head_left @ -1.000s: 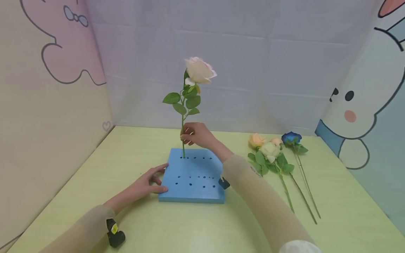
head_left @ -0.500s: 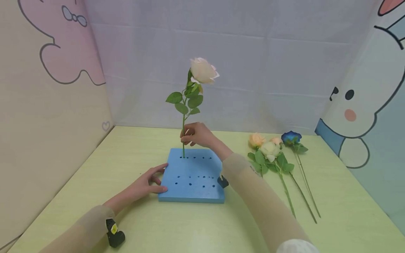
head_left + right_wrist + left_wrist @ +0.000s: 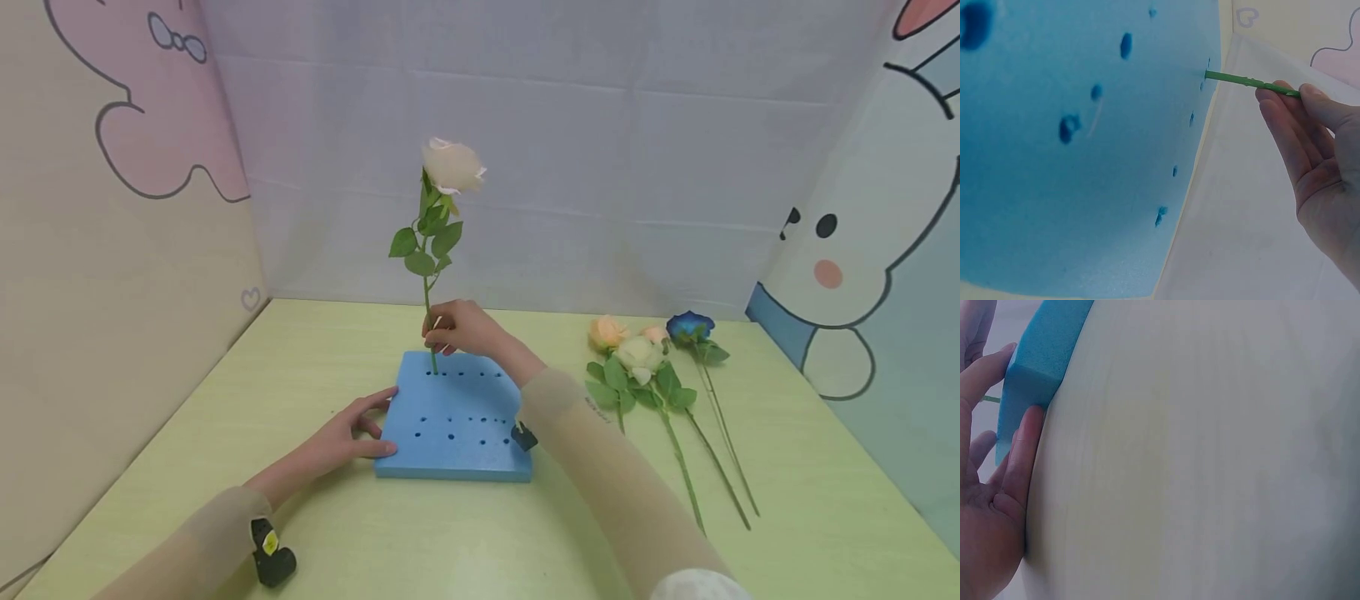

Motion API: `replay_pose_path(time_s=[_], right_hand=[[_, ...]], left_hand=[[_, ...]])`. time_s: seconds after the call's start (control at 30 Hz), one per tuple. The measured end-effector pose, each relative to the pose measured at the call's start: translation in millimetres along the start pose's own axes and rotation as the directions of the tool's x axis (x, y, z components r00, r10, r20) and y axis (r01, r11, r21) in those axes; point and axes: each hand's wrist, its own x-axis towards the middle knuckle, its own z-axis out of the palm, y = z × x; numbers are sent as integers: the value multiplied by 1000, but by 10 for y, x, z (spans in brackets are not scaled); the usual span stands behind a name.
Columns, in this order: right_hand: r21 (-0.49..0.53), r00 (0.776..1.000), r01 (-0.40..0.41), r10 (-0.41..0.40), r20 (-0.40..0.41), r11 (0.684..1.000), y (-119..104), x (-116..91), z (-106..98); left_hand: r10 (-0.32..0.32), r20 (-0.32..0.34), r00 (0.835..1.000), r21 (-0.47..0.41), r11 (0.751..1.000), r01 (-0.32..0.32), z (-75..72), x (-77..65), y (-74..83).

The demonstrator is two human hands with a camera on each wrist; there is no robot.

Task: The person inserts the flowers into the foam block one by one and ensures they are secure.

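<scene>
Nearest me, at 9 o'clock on the blue block point(image 3: 457, 400), I had the left hand point(image 3: 351, 435) braced against the edge, fingers extended, gripping nothing. Loose roses point(image 3: 640, 358) lay on the worktop point(image 3: 390, 533) toward 3 o'clock. At the block's 11 o'clock, the right hand point(image 3: 468, 327) pinched the slightly tilted stem point(image 3: 1229, 77) of the white rose point(image 3: 453, 167), its foot at the far row. I judged this the inserting step, depth unclear; next called for straightening, pressing down, then releasing.
</scene>
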Motion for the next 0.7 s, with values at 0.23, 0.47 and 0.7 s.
replay_pose_path(time_s=[0.23, 0.47, 0.7], right_hand=[[-19, 1000, -16, 15, -14, 1000, -55, -19, 15], [-29, 999, -33, 32, -14, 999, -79, -23, 24], [-24, 999, -35, 35, -8, 999, -107, -32, 14]], left_hand=[[11, 1, 1000, 2, 1000, -11, -4, 15, -21], [11, 3, 1000, 3, 1000, -11, -3, 16, -32], [21, 5, 1000, -5, 1000, -21, -9, 6, -24]])
